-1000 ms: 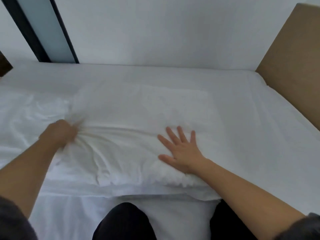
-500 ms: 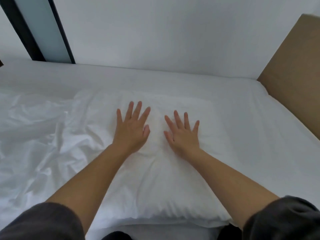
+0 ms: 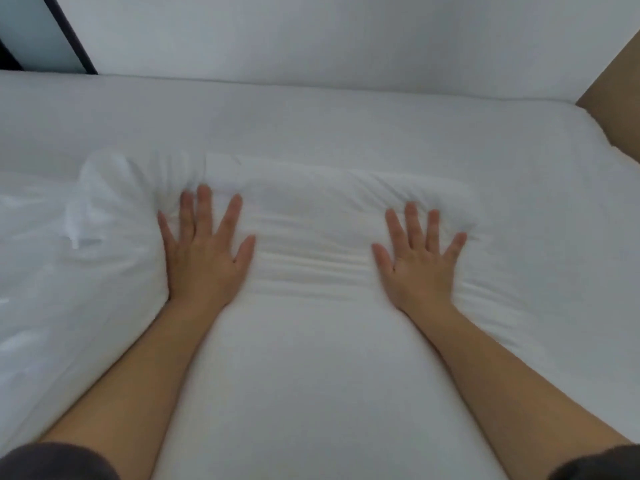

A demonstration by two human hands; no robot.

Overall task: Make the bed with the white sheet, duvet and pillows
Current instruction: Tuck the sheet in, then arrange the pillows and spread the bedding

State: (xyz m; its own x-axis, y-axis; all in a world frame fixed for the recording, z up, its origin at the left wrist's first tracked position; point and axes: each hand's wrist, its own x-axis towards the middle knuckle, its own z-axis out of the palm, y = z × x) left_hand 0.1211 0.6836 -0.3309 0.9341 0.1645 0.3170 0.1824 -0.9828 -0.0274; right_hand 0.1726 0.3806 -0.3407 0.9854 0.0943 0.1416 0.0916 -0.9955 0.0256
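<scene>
Pressing flat on pillow (image 3: 311, 358) w/ left hand (image 3: 204, 261) & right hand (image 3: 420, 265), fingers (image 3: 204, 209) splayed wide, gripping nothing. Prob to flatten creases (image 3: 311, 268) bunched btwn thumbs.

pillow (image 3: 311, 358) cut off below, brown panel (image 3: 620, 98) cropped

pillow (image 3: 311, 341) on bed (image 3: 311, 116), duvet (image 3: 52, 271) left of pillow
</scene>
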